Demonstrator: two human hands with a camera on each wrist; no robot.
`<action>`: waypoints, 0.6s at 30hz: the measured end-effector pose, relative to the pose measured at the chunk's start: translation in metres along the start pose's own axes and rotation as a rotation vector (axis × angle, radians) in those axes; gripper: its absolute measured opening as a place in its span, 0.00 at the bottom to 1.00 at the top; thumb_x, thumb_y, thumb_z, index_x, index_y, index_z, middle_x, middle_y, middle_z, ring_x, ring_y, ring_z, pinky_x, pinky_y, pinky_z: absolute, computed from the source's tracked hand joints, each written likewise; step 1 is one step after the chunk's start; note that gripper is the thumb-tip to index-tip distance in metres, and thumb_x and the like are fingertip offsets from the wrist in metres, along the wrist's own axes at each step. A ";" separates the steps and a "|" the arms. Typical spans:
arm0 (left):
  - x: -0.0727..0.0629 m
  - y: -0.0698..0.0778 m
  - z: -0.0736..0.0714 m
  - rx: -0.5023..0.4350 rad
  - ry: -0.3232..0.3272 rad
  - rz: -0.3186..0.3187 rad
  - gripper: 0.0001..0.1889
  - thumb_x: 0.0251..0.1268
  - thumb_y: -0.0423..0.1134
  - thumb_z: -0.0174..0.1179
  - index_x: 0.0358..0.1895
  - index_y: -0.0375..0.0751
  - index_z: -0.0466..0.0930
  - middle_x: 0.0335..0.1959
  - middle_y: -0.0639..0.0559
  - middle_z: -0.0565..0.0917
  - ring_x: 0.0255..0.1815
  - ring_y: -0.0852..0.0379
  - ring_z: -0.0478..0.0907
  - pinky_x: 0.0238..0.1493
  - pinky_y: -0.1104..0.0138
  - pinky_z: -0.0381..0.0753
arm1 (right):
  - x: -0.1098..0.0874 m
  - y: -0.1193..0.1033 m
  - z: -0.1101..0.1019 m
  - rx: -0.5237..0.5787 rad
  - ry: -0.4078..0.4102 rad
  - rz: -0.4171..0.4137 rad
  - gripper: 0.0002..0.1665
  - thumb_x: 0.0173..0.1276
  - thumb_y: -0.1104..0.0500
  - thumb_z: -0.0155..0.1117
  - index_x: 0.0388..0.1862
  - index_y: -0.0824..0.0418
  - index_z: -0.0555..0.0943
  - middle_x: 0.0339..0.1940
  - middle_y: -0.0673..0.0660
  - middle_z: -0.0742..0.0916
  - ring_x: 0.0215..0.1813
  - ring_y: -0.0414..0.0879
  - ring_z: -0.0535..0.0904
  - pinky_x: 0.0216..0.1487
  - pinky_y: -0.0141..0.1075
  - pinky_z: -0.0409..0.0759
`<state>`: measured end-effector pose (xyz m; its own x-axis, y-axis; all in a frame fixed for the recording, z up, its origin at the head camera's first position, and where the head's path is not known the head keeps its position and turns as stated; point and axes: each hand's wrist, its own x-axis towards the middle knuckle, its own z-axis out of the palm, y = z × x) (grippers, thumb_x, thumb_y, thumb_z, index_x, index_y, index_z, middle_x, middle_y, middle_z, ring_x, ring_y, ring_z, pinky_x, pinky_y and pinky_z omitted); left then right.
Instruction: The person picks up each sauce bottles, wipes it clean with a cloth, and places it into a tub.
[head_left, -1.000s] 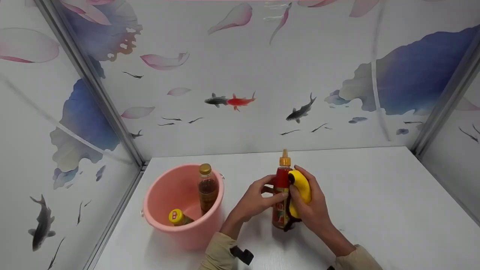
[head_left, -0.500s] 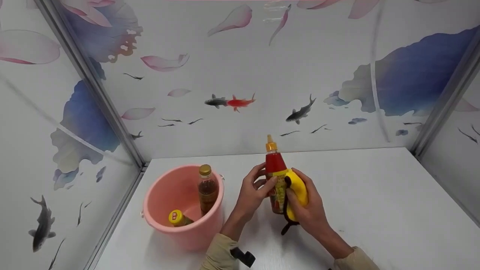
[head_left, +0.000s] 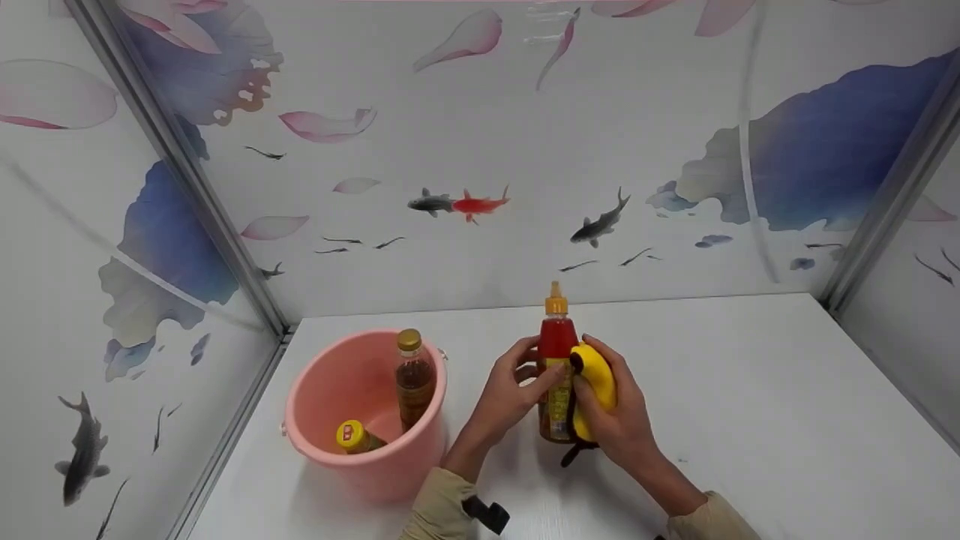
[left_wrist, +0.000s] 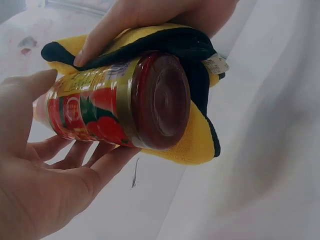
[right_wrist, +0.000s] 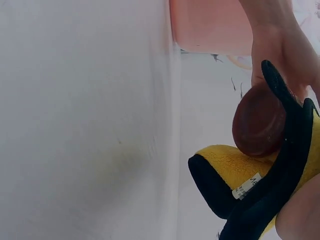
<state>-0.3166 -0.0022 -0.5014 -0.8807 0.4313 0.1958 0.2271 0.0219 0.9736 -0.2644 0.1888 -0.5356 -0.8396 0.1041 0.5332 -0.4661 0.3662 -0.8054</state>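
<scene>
Between the two hands stands a sauce bottle (head_left: 556,341) with a red upper part, tomato label and orange nozzle cap, its base raised off the table in the left wrist view. My left hand (head_left: 508,391) grips it from the left, thumb across the front and fingers behind. A yellow cloth (left_wrist: 192,137) with dark edging and a small white tag wraps part of the bottle. My right hand (head_left: 621,409) holds this cloth against the bottle's right side. In the right wrist view, the bottle's round base (right_wrist: 260,122) shows above the cloth's folds.
A pink bucket (head_left: 307,439) stands on the white table (head_left: 750,420) to the left. In it are a dark bottle (head_left: 415,382) with a gold cap and a yellow-capped jar (head_left: 352,435). Patterned walls enclose the back and sides.
The bottle has risen off the table, tilted left, then come back nearly upright and a bit lower. It has turned, showing more yellow label. Both hands keep their hold.
</scene>
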 end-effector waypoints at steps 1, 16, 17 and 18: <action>0.000 0.000 0.000 0.012 -0.008 -0.002 0.29 0.74 0.55 0.70 0.75 0.58 0.75 0.66 0.56 0.84 0.63 0.52 0.84 0.67 0.55 0.86 | 0.000 0.000 0.000 0.003 -0.001 -0.001 0.38 0.78 0.59 0.71 0.82 0.46 0.69 0.68 0.46 0.83 0.56 0.43 0.82 0.57 0.31 0.86; -0.002 -0.002 0.000 0.139 -0.082 0.000 0.31 0.74 0.56 0.69 0.77 0.65 0.75 0.67 0.58 0.83 0.61 0.55 0.82 0.60 0.59 0.87 | 0.004 0.000 -0.007 0.031 0.018 -0.005 0.37 0.79 0.60 0.69 0.83 0.49 0.69 0.67 0.47 0.83 0.56 0.45 0.80 0.56 0.28 0.85; -0.002 -0.003 0.001 0.138 -0.068 0.011 0.31 0.74 0.56 0.69 0.78 0.64 0.74 0.66 0.58 0.83 0.60 0.55 0.82 0.60 0.59 0.88 | 0.005 0.000 -0.007 0.033 0.018 -0.003 0.37 0.79 0.60 0.69 0.83 0.49 0.69 0.67 0.47 0.82 0.56 0.45 0.80 0.57 0.28 0.85; -0.002 -0.003 0.001 0.135 -0.051 0.021 0.32 0.74 0.56 0.70 0.78 0.63 0.74 0.66 0.58 0.84 0.60 0.55 0.83 0.60 0.59 0.88 | 0.005 0.000 -0.006 0.036 0.018 0.000 0.37 0.79 0.60 0.69 0.83 0.48 0.69 0.67 0.47 0.82 0.56 0.45 0.80 0.57 0.28 0.85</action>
<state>-0.3152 -0.0023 -0.5046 -0.8536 0.4785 0.2060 0.3017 0.1317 0.9442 -0.2664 0.1951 -0.5314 -0.8345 0.1208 0.5376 -0.4763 0.3327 -0.8139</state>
